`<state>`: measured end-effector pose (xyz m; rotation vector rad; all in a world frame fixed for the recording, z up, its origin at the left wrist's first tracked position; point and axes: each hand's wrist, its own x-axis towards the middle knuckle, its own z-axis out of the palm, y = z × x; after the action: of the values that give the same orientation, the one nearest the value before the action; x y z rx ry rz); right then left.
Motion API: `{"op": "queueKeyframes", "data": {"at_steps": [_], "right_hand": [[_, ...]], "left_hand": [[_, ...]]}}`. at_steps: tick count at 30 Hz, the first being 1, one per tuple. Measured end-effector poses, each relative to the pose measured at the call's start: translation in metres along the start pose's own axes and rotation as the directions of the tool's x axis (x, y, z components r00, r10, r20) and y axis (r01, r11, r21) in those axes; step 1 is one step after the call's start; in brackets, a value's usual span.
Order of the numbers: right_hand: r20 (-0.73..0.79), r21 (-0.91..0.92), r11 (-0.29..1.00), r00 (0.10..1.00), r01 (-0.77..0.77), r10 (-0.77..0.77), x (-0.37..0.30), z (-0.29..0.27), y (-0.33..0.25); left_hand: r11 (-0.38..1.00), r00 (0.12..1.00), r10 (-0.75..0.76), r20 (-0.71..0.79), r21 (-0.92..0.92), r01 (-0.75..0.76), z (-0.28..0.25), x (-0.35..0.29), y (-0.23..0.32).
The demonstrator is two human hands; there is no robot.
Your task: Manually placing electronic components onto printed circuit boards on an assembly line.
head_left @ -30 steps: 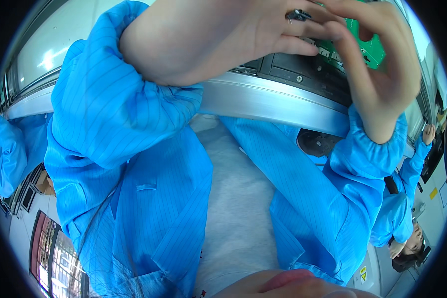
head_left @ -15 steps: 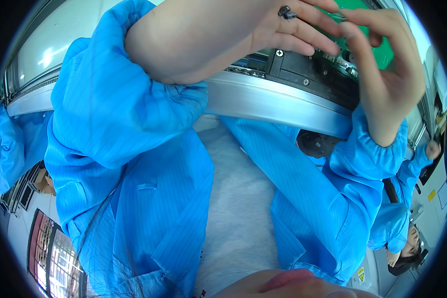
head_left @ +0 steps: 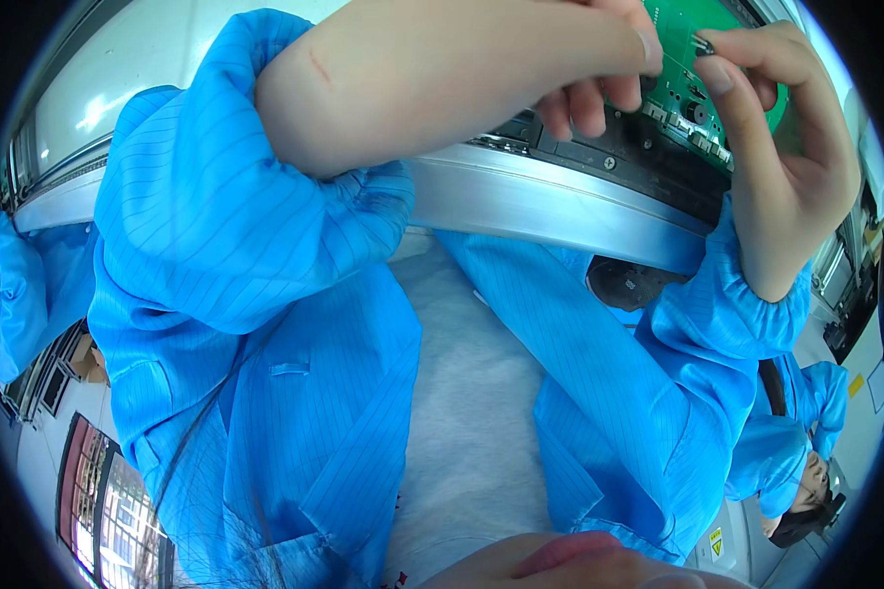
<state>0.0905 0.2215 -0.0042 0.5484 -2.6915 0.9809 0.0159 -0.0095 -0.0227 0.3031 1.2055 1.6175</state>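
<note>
Black pinned component [head_left: 704, 47] over green board [head_left: 686, 27]

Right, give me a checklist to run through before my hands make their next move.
1. Right hand gripping the small black part: ok, pinched between thumb and finger.
2. Part's metal legs uncovered: ok, they stick out past the fingertips.
3. Legs straight: cannot tell, too small.
4. Left hand holding anything: cannot tell, its curled fingers hide the palm.
5. Green circuit board fully in view: not ok, hands cover some of it.
6. Right cuff off the board: ok.
</note>
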Motion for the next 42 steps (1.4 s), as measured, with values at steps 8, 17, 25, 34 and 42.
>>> {"op": "queueKeyframes", "data": {"at_steps": [8,17,25,34,42], "right_hand": [[0.144,-0.454,0.890,0.984,-0.024,0.100,0.014,0.015,-0.013],[0.149,-0.535,0.845,0.983,-0.010,0.106,0.014,0.015,-0.011],[0.188,-0.447,0.894,0.981,0.034,0.057,0.008,0.011,0.014],[0.128,-0.490,0.870,0.992,0.054,0.011,0.012,0.016,-0.012],[0.154,-0.521,0.852,0.987,0.053,0.033,0.008,0.012,-0.004]], "left_hand": [[0.997,0.982,-0.007,-0.187,0.068,0.020,-0.002,0.006,0.009],[0.991,0.992,0.065,-0.109,0.124,-0.051,-0.002,0.004,0.006],[0.987,0.989,0.008,-0.149,0.160,0.017,-0.001,0.010,0.002],[0.967,0.969,-0.043,-0.245,0.232,0.102,0.025,0.017,0.025],[0.843,0.951,0.305,0.047,0.452,-0.292,-0.004,0.017,-0.009]]}}
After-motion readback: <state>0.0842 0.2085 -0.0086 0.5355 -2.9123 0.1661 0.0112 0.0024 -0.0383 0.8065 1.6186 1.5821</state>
